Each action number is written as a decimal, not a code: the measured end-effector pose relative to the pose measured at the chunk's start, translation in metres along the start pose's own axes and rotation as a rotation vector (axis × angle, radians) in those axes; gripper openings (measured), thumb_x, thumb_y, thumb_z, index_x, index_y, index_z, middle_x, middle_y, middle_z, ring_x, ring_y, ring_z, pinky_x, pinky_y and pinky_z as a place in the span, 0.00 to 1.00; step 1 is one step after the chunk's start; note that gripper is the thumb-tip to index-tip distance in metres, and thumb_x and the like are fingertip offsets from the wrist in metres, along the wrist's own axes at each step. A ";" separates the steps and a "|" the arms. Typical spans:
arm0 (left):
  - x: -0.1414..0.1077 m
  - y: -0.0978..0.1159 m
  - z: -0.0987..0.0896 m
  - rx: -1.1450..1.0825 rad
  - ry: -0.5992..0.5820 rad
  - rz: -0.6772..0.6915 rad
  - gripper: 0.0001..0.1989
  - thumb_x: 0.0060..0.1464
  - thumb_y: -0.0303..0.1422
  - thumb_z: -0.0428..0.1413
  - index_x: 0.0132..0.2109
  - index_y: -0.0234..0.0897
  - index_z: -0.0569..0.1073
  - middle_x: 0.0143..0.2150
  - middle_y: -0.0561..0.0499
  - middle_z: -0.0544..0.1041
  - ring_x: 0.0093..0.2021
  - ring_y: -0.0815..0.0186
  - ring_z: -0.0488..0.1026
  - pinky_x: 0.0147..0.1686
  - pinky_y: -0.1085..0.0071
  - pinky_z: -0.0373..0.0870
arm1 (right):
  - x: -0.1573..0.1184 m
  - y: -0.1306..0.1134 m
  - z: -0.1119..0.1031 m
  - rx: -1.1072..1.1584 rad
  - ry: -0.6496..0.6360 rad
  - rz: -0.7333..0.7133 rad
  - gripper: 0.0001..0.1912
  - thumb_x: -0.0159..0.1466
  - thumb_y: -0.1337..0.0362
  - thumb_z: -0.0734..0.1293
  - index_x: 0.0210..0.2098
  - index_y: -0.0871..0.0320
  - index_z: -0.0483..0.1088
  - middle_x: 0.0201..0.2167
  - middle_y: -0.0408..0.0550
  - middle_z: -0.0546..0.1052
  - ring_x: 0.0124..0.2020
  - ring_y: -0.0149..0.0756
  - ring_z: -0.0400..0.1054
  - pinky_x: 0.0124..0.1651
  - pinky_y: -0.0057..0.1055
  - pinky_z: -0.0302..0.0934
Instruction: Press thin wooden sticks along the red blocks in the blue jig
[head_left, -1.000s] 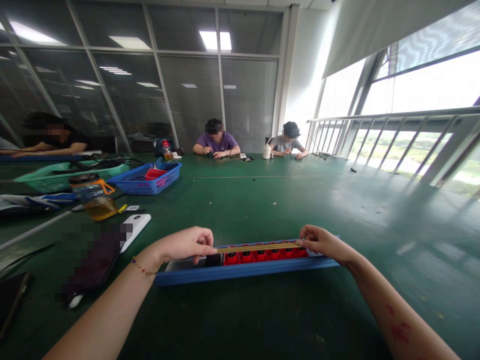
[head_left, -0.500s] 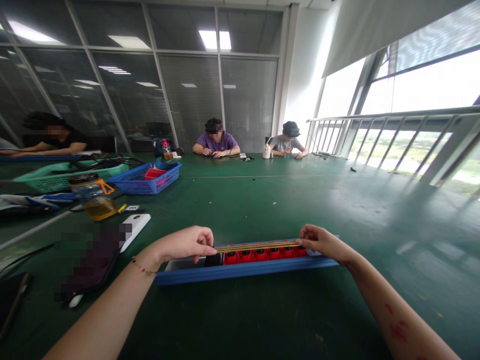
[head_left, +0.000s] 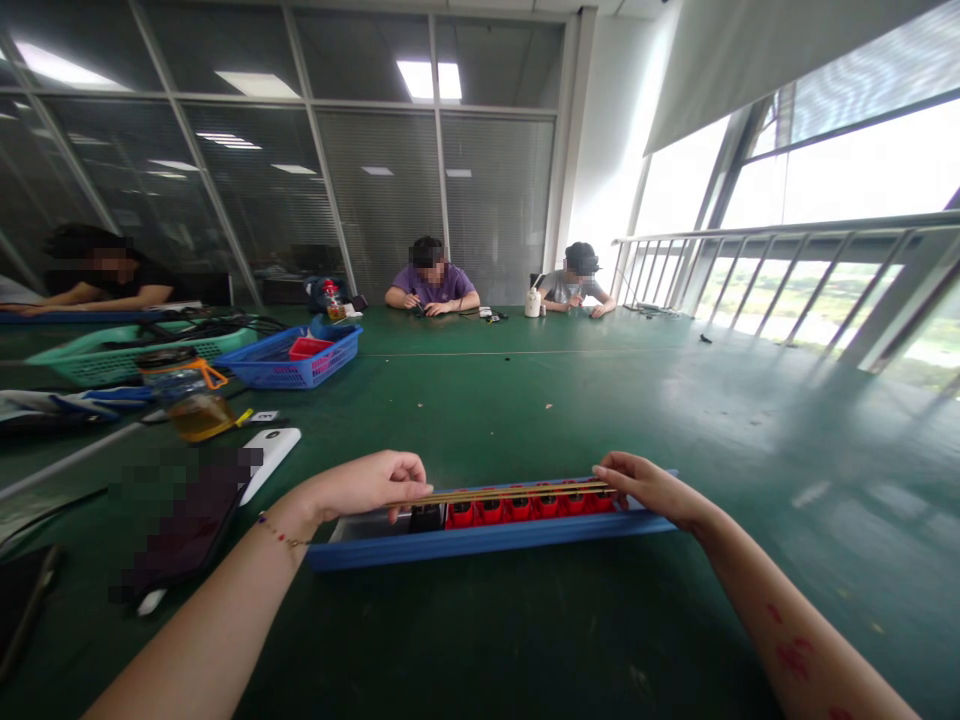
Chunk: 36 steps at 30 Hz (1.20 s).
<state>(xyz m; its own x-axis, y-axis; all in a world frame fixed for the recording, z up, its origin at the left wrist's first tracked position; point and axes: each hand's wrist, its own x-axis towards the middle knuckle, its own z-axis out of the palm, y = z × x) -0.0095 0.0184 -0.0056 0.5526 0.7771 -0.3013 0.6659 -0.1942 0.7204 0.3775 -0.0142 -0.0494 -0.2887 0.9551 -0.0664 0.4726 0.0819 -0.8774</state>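
Note:
Between my two hands stretch thin brass-coloured strips (head_left: 510, 493), lying lengthwise just over a long blue channel-like tray (head_left: 480, 546). My left hand (head_left: 397, 480) pinches the strips near their left end with thumb and fingers. At the other end my right hand (head_left: 634, 480) is closed about the strips; its fingertips are partly hidden behind them. Inside the tray stands a row of several red parts with black tops (head_left: 520, 512). A black block (head_left: 427, 517) sits at the left of that row, partly under my left hand. Whether the strips touch the red parts I cannot tell.
On the left lie a phone with a white case (head_left: 271, 452), a jar of amber liquid (head_left: 196, 410), a blue basket (head_left: 300, 370) and a green basket (head_left: 82, 362) with black cables. Several people sit around the green table (head_left: 675, 400), with a white bottle (head_left: 532, 302) at the far side.
The fingers of my right hand have shifted slightly on the strips, reaching further down behind their right end. My left hand has stayed almost in place.

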 end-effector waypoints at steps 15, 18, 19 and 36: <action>-0.011 0.003 -0.012 0.226 0.038 0.052 0.16 0.44 0.45 0.51 0.31 0.38 0.74 0.29 0.53 0.74 0.29 0.66 0.68 0.28 0.76 0.60 | 0.000 0.002 0.000 -0.016 0.005 0.008 0.22 0.56 0.44 0.59 0.30 0.59 0.64 0.21 0.40 0.65 0.23 0.29 0.60 0.29 0.28 0.57; -0.015 0.008 -0.010 0.229 0.052 0.055 0.15 0.43 0.44 0.51 0.30 0.39 0.74 0.28 0.53 0.74 0.28 0.66 0.68 0.27 0.76 0.59 | 0.001 0.002 0.000 -0.018 0.009 0.012 0.23 0.55 0.43 0.59 0.30 0.59 0.64 0.21 0.40 0.66 0.23 0.29 0.60 0.29 0.28 0.57; -0.016 0.009 -0.010 0.237 0.063 0.051 0.14 0.43 0.44 0.51 0.30 0.39 0.74 0.28 0.53 0.74 0.28 0.67 0.68 0.27 0.76 0.58 | 0.001 0.002 0.000 -0.020 0.011 0.014 0.23 0.55 0.43 0.59 0.30 0.59 0.65 0.21 0.40 0.66 0.23 0.29 0.60 0.29 0.28 0.57; -0.041 -0.001 -0.051 -0.107 0.901 0.194 0.17 0.51 0.45 0.50 0.36 0.33 0.69 0.30 0.52 0.74 0.28 0.71 0.63 0.32 0.75 0.60 | -0.005 0.003 -0.008 -0.030 -0.027 0.014 0.22 0.55 0.45 0.61 0.33 0.59 0.66 0.24 0.43 0.68 0.25 0.30 0.60 0.29 0.27 0.56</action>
<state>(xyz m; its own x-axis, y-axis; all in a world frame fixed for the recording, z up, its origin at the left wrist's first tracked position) -0.0585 0.0174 0.0375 0.0218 0.9174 0.3975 0.5280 -0.3482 0.7746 0.3868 -0.0164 -0.0485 -0.3041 0.9482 -0.0915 0.5011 0.0775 -0.8619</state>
